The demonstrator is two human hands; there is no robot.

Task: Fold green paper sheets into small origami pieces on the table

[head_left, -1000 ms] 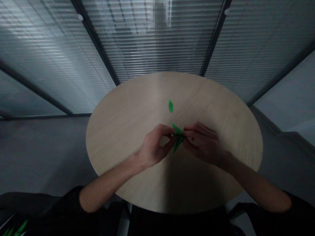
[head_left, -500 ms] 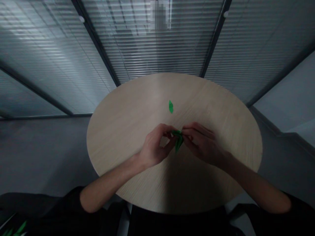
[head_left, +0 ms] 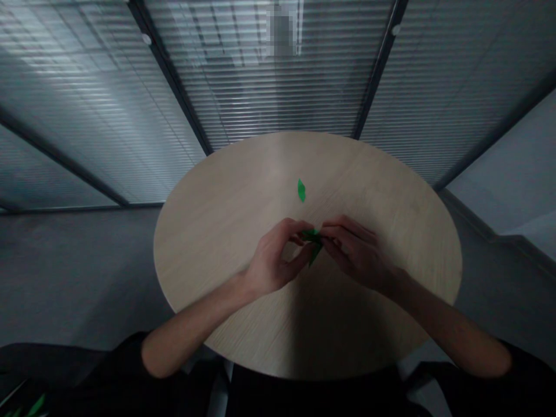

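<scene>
Both hands meet over the middle of the round bench (head_left: 226, 202). Left hand (head_left: 271, 260): thumb and forefinger pinched shut on the green paper piece (head_left: 313, 240), other fingers curled under. Right hand (head_left: 354, 252): fingertips likewise closed on the same piece from the other side. The piece is held between the two pinches, just above the bench top; whether it touches the wood cannot be told.

Change against one second ago: less green shows. The upper point that stood out toward the left thumb is now covered by the fingertips, and the lower tail that hung toward the person reads shorter and narrower. The fingertips of the two hands sit closer together, almost touching. Wrists and forearms hold nearly the same lines.

Judgement: the paper is being pressed or folded tighter in place, not turned over or set down; the work is at a fine fingertip stage, and the grip has not been let go on either side.

Unchanged: small green piece (head_left: 301, 190) lies flat on the bench beyond the hands, apart from them, in the same spot. Green scraps (head_left: 37, 404) at the lower left edge, off the bench, too dim to make out. Blinds (head_left: 269, 87) behind.
</scene>
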